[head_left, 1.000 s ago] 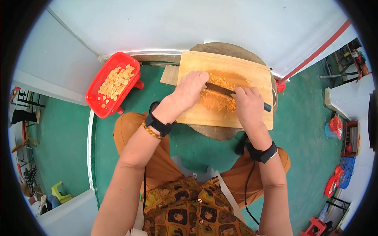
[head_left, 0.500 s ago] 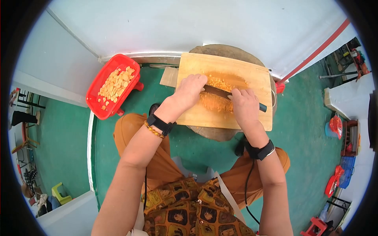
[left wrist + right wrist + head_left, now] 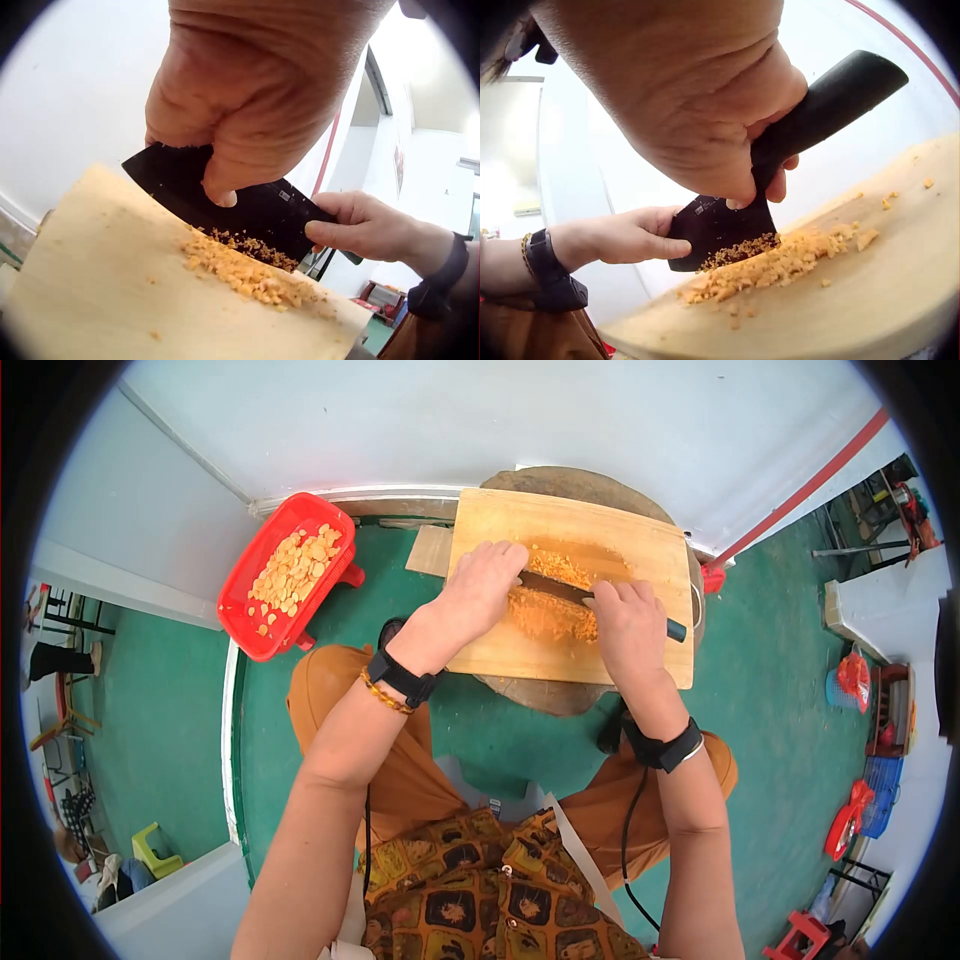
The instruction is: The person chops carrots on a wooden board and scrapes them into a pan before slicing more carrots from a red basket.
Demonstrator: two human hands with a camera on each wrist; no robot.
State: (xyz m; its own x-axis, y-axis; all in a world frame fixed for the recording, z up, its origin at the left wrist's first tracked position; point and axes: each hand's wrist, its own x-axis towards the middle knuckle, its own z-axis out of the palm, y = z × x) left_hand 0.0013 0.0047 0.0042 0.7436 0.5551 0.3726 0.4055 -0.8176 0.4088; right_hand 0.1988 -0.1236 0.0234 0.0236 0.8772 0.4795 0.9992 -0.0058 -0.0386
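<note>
A cleaver with a black blade [image 3: 255, 214] spans a heap of finely chopped orange bits [image 3: 780, 262] on a wooden cutting board [image 3: 500, 520]. My left hand [image 3: 482, 588] pinches the blade near its far end, thumb on the side face. At the other end, my right hand [image 3: 630, 630] grips the cleaver where blade meets handle, and the dark handle [image 3: 840, 97] sticks out beyond it. Crumbs cling to the blade's lower part, and its edge is down at the heap. More bits lie on both sides of the blade in the head view.
Beneath the board is a round wooden stump [image 3: 590, 485]. To the left stands a red plastic basin [image 3: 240, 632] with many thin orange slices [image 3: 295, 570]. A white wall [image 3: 420, 425] rises behind the board. My knees flank the near side, and cables hang from both wrist straps.
The cleaver's handle end and my right hand shifted slightly left, then back right. Both hands keep their hold on the cleaver, and the heap looks much the same.
</note>
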